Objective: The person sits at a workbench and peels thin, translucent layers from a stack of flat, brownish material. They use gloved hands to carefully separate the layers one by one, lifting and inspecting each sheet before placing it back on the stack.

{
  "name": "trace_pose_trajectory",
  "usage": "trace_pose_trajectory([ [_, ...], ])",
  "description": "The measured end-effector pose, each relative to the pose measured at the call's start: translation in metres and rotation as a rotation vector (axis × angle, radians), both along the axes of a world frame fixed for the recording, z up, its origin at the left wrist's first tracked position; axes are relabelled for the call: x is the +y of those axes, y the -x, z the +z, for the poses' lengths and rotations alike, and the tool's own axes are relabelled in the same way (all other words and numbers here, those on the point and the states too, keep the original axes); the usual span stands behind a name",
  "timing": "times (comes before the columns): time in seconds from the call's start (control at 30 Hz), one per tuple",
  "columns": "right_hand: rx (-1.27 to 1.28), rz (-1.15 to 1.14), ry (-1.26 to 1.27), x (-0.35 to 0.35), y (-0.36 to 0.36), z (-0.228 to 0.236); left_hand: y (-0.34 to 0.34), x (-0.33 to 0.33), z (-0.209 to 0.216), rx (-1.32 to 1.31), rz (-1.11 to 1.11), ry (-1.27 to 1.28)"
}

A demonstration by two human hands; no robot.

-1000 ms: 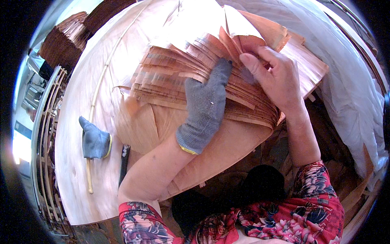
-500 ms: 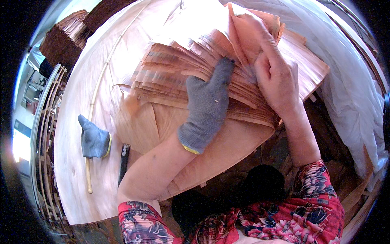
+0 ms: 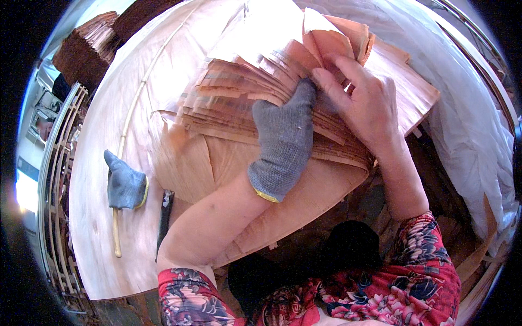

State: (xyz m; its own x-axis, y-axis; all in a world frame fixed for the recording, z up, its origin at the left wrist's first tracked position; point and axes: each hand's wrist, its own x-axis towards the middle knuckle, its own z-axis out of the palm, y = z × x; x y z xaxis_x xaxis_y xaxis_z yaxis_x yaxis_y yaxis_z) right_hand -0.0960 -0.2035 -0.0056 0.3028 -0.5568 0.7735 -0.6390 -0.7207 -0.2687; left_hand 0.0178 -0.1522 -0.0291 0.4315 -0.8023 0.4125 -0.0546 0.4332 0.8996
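A fanned stack of thin brown veneer sheets (image 3: 228, 89) lies before me, its upper sheets lifted and curled. My left hand (image 3: 285, 138), in a grey knit glove with a yellow cuff, is closed on the stack, one covered digit pressing over the sheet edges; its other fingers are partly hidden among the layers. My bare right hand (image 3: 364, 100) is at the right part of the stack, by a curled reddish sheet (image 3: 329, 43). Thumb and forefinger there are apart, with a gap between them; the remaining fingers are bent.
Left on the broad pale sheet (image 3: 92, 228) lie a spare grey glove (image 3: 126, 182), a long thin stick (image 3: 124, 130) and a dark bar-like tool (image 3: 165, 214). White plastic sheeting (image 3: 457, 136) hangs at right. Brown stacks (image 3: 81, 60) stand far left, above a slatted rack (image 3: 57, 195).
My right hand has come down and toward me from the upper sheet edge, its thumb stretching left. My left hand has shifted slightly right on the stack.
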Motion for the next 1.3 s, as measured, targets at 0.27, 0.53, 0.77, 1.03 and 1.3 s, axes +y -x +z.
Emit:
trace_pose_trajectory([
  [0.27,-0.097,-0.002,0.182,-0.009,0.001,-0.009,-0.003,0.001,-0.001,0.167,-0.073,-0.03],
  [0.53,-0.103,0.088,0.102,-0.008,0.007,-0.008,-0.002,-0.003,-0.003,0.321,-0.162,0.071],
  [0.77,-0.131,0.145,-0.028,-0.004,0.011,-0.004,-0.005,-0.004,-0.009,0.179,-0.151,0.079],
  [1.03,-0.026,0.113,-0.132,0.002,0.012,0.007,-0.006,-0.001,-0.007,0.209,-0.14,0.066],
  [1.3,-0.198,0.202,-0.071,-0.005,0.016,-0.005,-0.004,-0.002,-0.005,0.233,-0.106,0.055],
])
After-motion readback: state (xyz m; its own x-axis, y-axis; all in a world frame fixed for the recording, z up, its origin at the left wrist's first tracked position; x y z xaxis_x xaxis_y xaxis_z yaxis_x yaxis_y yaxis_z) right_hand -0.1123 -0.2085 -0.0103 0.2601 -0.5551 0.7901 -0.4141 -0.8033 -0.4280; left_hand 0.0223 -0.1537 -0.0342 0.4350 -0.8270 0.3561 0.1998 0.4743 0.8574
